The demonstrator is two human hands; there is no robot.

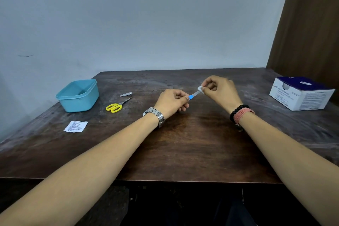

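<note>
My left hand [172, 102] grips the blue handle end of a thin metal nail file [194, 95], held above the middle of the dark wooden table [183, 143]. My right hand [219, 91] pinches a small white swab [200, 89] around the file's far tip. Both hands hover close together, fingers curled. A steel watch sits on the left wrist, and dark beads with a pink band on the right wrist.
A light blue plastic tub [78, 95] stands at the table's left. Beside it lie a nail clipper [126, 94] and yellow-handled scissors [118, 105]. A torn white sachet [75, 126] lies near the left edge. A white and blue swab box [300, 93] sits far right.
</note>
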